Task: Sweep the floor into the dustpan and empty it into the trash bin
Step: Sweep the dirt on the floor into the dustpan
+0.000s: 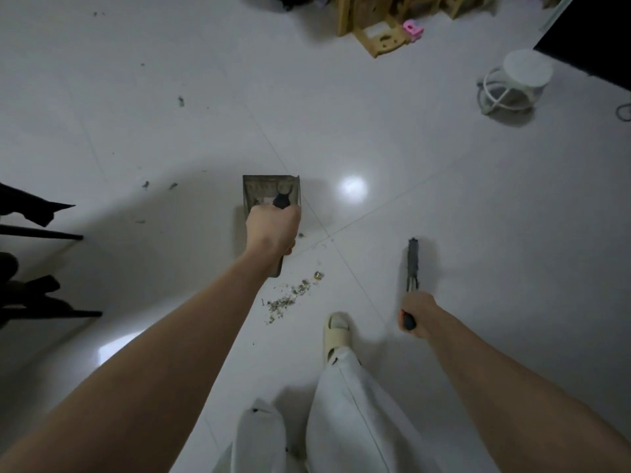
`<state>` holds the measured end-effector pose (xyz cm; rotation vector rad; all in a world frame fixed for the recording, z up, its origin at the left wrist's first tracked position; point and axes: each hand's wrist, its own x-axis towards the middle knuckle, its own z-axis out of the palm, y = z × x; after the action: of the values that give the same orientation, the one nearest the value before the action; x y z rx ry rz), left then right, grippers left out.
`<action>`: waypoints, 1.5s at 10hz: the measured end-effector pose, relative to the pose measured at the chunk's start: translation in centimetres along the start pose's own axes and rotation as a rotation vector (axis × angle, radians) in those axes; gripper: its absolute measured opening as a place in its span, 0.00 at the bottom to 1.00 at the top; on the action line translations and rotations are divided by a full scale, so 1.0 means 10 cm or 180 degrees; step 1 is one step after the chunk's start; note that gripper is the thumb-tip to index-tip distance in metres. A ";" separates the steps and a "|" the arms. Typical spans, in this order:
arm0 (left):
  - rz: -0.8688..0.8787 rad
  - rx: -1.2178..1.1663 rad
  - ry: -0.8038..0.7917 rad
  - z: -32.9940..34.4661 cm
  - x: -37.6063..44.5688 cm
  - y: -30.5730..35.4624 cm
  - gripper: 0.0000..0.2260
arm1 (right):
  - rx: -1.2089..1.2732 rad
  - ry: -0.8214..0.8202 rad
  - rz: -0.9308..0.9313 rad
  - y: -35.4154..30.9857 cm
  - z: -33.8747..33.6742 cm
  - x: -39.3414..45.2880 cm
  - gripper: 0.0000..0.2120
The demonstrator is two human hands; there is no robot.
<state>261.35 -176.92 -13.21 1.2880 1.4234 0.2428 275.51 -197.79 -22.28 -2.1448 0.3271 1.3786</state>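
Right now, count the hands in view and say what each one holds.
2. The left hand grips the dustpan by its handle at the frame's centre. The right hand grips the brush, lower right, beside the slippered foot. None seems hidden.

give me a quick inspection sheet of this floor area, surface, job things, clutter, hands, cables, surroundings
surface: glossy white tile floor, lamp glare, scattered dark specks.
job's things: dustpan held above the floor; brush; debris pile near the slippered foot; trash bin nothing seen.
clutter: pink toy by wooden furniture.
grippers: left hand grips the dustpan handle; right hand grips the brush handle.
cables: a dark loop at the right edge, possibly a cord.
surroundings: white stool, dark chair legs on the left.
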 end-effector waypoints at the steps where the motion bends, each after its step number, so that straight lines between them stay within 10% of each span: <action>1: -0.0140 0.0053 0.0025 0.30 0.24 0.22 0.09 | 0.0272 -0.0141 0.0438 -0.19 -0.12 0.37 0.12; 6: -0.0386 0.0081 0.0541 0.66 1.01 0.91 0.10 | 0.0231 -0.0758 0.0092 -1.81 0.16 0.72 0.11; 10: -0.0410 -0.0090 0.0509 0.90 1.22 1.24 0.11 | -0.0734 -0.0291 -0.0197 -1.85 -0.41 0.79 0.14; 15: -0.0685 -0.0460 0.0619 0.72 1.39 0.87 0.11 | -0.0147 -0.0535 0.0139 -2.45 0.15 1.18 0.10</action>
<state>275.25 -166.30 -17.11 1.0058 1.6651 0.3261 291.50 -175.93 -25.30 -2.0522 0.2803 1.5936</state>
